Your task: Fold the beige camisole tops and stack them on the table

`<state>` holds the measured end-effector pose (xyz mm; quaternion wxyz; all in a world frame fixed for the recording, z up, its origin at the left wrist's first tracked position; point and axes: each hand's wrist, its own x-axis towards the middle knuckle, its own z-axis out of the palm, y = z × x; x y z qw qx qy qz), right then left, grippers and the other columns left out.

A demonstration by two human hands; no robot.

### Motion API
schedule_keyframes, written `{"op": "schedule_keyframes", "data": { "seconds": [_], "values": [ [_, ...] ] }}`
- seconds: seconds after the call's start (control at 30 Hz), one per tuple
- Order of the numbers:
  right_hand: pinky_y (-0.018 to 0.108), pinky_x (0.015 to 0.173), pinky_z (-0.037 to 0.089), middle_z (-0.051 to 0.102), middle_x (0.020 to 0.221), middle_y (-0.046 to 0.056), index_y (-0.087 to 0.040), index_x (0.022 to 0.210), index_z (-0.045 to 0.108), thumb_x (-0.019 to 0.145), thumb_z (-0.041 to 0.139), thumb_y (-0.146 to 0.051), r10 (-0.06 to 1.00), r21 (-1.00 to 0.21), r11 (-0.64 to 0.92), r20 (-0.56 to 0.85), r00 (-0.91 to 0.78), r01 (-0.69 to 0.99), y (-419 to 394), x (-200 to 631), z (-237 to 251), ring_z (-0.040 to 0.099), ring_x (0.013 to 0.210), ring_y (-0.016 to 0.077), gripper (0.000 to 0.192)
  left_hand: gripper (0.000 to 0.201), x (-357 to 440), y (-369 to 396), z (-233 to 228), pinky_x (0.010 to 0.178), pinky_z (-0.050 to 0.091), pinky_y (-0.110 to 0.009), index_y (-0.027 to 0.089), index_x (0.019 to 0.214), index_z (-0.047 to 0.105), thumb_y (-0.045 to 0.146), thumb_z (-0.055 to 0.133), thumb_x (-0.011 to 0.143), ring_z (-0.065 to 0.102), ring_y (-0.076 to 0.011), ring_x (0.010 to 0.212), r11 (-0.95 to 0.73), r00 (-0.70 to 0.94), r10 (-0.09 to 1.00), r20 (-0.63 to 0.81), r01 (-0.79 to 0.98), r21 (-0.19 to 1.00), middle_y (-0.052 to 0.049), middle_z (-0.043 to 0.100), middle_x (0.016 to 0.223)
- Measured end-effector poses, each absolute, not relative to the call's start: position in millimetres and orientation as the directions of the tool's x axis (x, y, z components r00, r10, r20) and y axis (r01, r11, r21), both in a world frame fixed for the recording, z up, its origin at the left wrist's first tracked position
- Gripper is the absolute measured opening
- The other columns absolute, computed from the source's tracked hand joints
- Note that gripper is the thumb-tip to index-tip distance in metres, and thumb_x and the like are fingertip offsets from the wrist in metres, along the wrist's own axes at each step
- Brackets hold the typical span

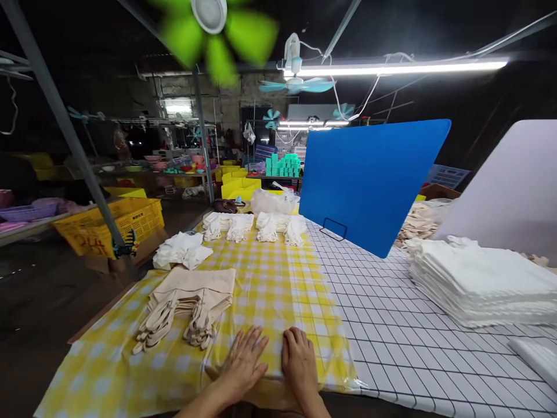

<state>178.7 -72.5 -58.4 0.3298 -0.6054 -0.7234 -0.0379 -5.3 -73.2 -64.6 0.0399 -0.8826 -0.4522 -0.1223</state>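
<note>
Both your hands lie palm down on the yellow cloth [265, 278], side by side and apart, a strip of bare check showing between them. Your left hand [242, 361] has its fingers spread and the thumb out toward the right; your right hand [300, 361] keeps its fingers close together and slightly bent. You grip nothing that shows, though what is under your palms is hidden. The beige stack [204, 281] sits ahead and to the left of your left hand, near it but not touching, its straps [200, 331] trailing toward you. Just beyond it is a crumpled white pile [183, 251], and at the far end two white stacks [228, 223] stand side by side before a clear bag [274, 201]. To your right, the grid cloth [391, 348] carries a blue board [369, 186], tilted, and a thick white bundle [483, 278].
</note>
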Motion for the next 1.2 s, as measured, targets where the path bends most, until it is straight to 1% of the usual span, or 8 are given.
{"op": "schedule_keyframes", "data": {
  "seconds": [0.13,0.3,0.4,0.5,0.67,0.8,1.07,1.2],
  "values": [
    [0.034,0.074,0.036,0.059,0.092,0.007,-0.021,0.091,0.057,0.084,0.039,-0.011,0.855,-0.333,0.26,0.516,-0.055,0.906,-73,179,-57,0.051,0.085,0.0218,0.021,0.057,-3,-75,-65,0.106,0.03,-0.043,0.028,0.139,0.028,0.036,0.046,0.085,0.033,-0.0231,0.13,-0.586,0.552,0.787,0.276,0.809,0.054,-0.004,0.034,0.143],
    [0.034,0.077,0.033,0.059,0.094,0.01,-0.018,0.091,0.058,0.086,0.037,-0.014,0.908,-0.31,0.21,0.413,-0.067,0.927,-78,177,-41,0.048,0.089,0.023,0.022,0.052,4,-82,-47,0.11,0.019,-0.045,0.024,0.136,0.036,0.039,0.043,0.087,0.028,-0.0239,0.133,-0.499,0.479,0.865,0.147,0.852,0.159,-0.006,0.033,0.144],
    [0.035,0.081,0.031,0.057,0.1,0.01,-0.017,0.097,0.058,0.087,0.038,-0.017,0.946,-0.325,0.174,0.318,-0.066,0.93,-77,176,-38,0.045,0.094,0.0242,0.022,0.051,6,-82,-36,0.111,0.013,-0.044,0.024,0.136,0.036,0.04,0.04,0.088,0.022,-0.0223,0.135,-0.464,0.459,0.885,0.077,0.86,0.21,-0.005,0.029,0.146],
    [0.036,0.082,0.03,0.056,0.104,0.011,-0.017,0.101,0.057,0.088,0.037,-0.018,0.96,-0.341,0.154,0.272,-0.059,0.928,-76,176,-40,0.044,0.097,0.0243,0.024,0.051,7,-81,-31,0.112,0.012,-0.044,0.023,0.136,0.036,0.04,0.04,0.088,0.02,-0.0217,0.136,-0.457,0.459,0.887,0.047,0.859,0.23,-0.004,0.027,0.147],
    [0.034,0.082,0.031,0.056,0.101,0.01,-0.017,0.099,0.057,0.087,0.038,-0.016,0.945,-0.327,0.162,0.324,-0.05,0.931,-81,176,-35,0.045,0.094,0.0223,0.023,0.051,6,-82,-32,0.112,0.012,-0.043,0.023,0.136,0.036,0.039,0.04,0.087,0.021,-0.0213,0.136,-0.477,0.472,0.878,0.08,0.845,0.241,-0.004,0.027,0.147],
    [0.031,0.078,0.033,0.058,0.095,0.007,-0.018,0.095,0.058,0.087,0.039,-0.015,0.93,-0.302,0.165,0.365,-0.046,0.939,-80,174,-34,0.047,0.09,0.0206,0.021,0.053,5,-79,-37,0.111,0.013,-0.045,0.023,0.136,0.037,0.039,0.043,0.086,0.022,-0.0228,0.135,-0.476,0.477,0.877,0.059,0.842,0.256,-0.004,0.027,0.146],
    [0.035,0.084,0.031,0.057,0.101,0.009,-0.017,0.098,0.057,0.087,0.039,-0.016,0.96,-0.362,0.138,0.279,-0.034,0.922,-79,176,-33,0.044,0.096,0.0229,0.022,0.054,5,-79,-28,0.112,0.008,-0.044,0.023,0.137,0.035,0.039,0.043,0.086,0.018,-0.022,0.136,-0.471,0.483,0.875,0.033,0.833,0.29,-0.004,0.024,0.148],
    [0.034,0.08,0.035,0.058,0.096,0.008,-0.017,0.095,0.058,0.085,0.041,-0.015,0.952,-0.351,0.148,0.302,-0.037,0.925,-82,176,-27,0.047,0.091,0.0218,0.02,0.057,7,-77,-35,0.11,0.011,-0.049,0.022,0.136,0.037,0.039,0.047,0.082,0.02,-0.0257,0.136,-0.471,0.491,0.871,0.022,0.821,0.323,-0.007,0.027,0.146]
  ]
}}
